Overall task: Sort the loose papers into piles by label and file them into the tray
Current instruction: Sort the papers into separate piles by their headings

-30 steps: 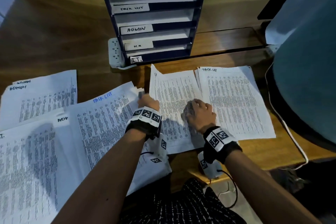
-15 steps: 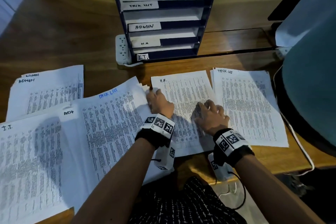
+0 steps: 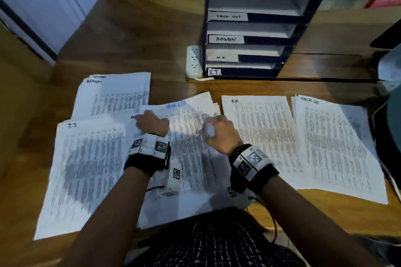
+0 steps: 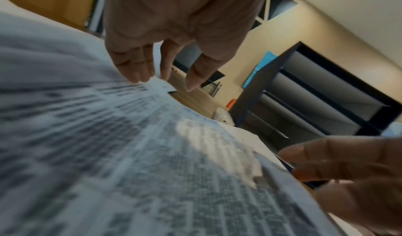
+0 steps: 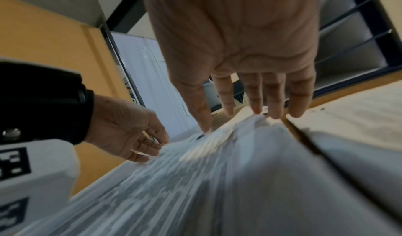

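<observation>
Here both hands sit on the blue-labelled sheet (image 3: pixel 191 147), probably to free it from the unsorted heap. The left hand (image 3: pixel 152 123) has straight fingers (image 4: pixel 135 68), slightly apart, touching the far left corner. The right hand (image 3: pixel 219 132) has fingers (image 5: pixel 274 98) extended, tips on the far right edge; neither clamps the paper. The sheet lies under both palms, its long axis running from the person towards the tray (image 3: pixel 256 37) beyond the fingertips, header end farthest, tilted a little. The H.R. pile (image 3: pixel 260 128) lies just right of the right fingers on the desk (image 3: pixel 130 34).
</observation>
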### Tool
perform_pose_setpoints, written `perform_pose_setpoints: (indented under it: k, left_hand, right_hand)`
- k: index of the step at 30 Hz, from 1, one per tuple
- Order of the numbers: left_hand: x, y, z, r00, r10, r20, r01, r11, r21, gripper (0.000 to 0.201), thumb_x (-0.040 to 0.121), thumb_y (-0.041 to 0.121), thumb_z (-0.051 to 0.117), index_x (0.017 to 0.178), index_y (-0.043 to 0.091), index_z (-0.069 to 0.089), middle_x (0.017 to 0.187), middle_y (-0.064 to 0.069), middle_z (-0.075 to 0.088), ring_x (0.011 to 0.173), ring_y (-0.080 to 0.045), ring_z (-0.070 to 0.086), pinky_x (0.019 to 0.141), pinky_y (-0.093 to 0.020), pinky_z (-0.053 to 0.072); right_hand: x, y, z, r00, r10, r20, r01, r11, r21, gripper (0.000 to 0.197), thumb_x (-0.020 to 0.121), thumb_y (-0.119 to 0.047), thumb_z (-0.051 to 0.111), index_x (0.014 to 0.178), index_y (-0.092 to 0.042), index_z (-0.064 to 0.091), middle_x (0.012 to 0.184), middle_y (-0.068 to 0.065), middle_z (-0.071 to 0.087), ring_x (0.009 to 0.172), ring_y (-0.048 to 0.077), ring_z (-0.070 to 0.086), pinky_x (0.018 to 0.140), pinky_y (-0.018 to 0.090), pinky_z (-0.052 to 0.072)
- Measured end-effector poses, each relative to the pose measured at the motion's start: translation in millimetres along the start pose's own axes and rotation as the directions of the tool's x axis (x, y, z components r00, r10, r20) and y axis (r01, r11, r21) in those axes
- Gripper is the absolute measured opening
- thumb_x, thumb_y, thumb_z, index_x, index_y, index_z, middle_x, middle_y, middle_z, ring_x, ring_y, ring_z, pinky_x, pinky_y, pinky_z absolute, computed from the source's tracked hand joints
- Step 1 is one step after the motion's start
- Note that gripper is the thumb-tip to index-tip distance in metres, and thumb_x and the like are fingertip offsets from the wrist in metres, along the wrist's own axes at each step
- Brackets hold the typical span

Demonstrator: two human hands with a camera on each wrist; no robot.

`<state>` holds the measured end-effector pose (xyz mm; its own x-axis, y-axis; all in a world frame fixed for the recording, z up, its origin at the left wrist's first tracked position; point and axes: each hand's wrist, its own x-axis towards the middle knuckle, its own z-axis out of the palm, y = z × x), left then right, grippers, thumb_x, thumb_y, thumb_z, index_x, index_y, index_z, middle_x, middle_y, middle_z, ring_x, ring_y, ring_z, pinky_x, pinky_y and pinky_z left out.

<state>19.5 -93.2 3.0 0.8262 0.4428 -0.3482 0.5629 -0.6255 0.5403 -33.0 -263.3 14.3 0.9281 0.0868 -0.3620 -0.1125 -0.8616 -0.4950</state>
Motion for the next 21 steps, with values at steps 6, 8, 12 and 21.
perform_pose_setpoints:
  k: [6,8,12,21]
  left_hand:
    - [-1.7,-28.6,-2.5,0.992,-0.129,0.007,0.128,0.988,0.09,0.047,0.086,0.022,0.06,0.121,0.0,0.037,0.141,-0.021,0.023,0.128,-0.033,0.028,0.105,-0.036,0.026]
    - [-1.2,-30.1,-3.0,0.988,-0.153,0.035,0.149,0.985,0.086,0.048,0.086,0.024,0.059,0.121,0.001,0.035,0.14,-0.019,0.023,0.129,-0.032,0.026,0.104,-0.038,0.027]
    - [2.8,-32.3,-6.5,0.996,-0.078,0.049,0.076,0.997,0.032,0.045,0.086,0.009,0.054,0.127,0.0,0.038,0.135,-0.02,0.03,0.125,-0.037,0.032,0.097,-0.04,0.036]
    - [2.9,-63.5,-20.7,0.87,0.425,0.251,-0.238,0.806,-0.541,0.019,0.091,0.0,0.051,0.107,-0.004,0.059,0.103,-0.011,0.06,0.097,-0.018,0.055,0.077,-0.02,0.043]
  right_hand:
    - [-1.7,-11.6,21.6,0.988,0.156,-0.02,-0.157,0.986,-0.056,0.073,0.081,-0.003,0.056,0.143,-0.017,0.021,0.142,0.014,0.023,0.127,0.037,0.027,0.104,0.044,0.032]
    - [-3.6,-8.7,24.3,0.982,0.189,-0.02,-0.189,0.982,-0.02,0.076,0.081,-0.003,0.059,0.144,-0.013,0.018,0.142,0.015,0.023,0.126,0.037,0.028,0.104,0.043,0.032]
    - [-14.1,-5.1,33.3,0.969,0.231,-0.088,-0.226,0.972,0.07,0.08,0.08,-0.006,0.066,0.143,-0.009,0.018,0.138,0.017,0.029,0.124,0.038,0.034,0.103,0.039,0.032]
    - [-18.8,6.1,32.2,0.905,0.338,-0.259,-0.21,0.884,0.418,0.096,0.066,-0.009,0.081,0.141,0.0,0.022,0.134,0.022,0.038,0.126,0.036,0.036,0.104,0.043,0.034]
